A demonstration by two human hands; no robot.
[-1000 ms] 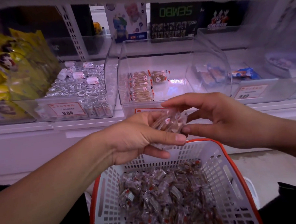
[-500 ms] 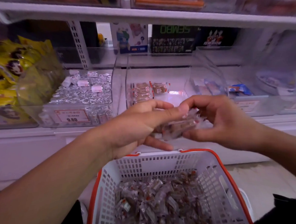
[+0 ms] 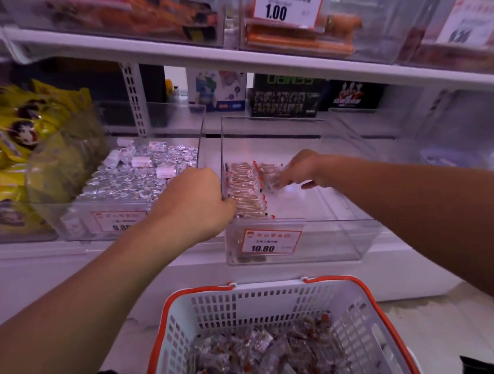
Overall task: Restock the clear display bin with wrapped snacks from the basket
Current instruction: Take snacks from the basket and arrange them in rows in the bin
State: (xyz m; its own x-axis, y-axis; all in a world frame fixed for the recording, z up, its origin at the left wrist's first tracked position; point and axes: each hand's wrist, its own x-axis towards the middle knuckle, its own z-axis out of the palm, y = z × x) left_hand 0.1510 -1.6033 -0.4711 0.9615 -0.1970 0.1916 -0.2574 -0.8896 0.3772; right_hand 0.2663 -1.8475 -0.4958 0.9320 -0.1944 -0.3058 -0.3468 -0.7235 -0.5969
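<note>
Gripping the bin's point(image 3: 314, 242) left wall, our left hand point(image 3: 196, 202) is steadying it over the basket point(image 3: 274, 302). Beyond, our right hand point(image 3: 302, 169), a moment ago above the basket, is now pinching snacks point(image 3: 271, 177) inside the bin, starting a second row.

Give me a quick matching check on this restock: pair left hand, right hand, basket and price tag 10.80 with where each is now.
1. left hand
2. right hand
3. basket
4. price tag 10.80

a. on the clear bin's front wall
b. inside the bin, on wrapped snacks
c. below the shelf, partly full
d. gripping the bin's left wall

Pairs: 1-d, 2-b, 3-c, 4-a
</note>
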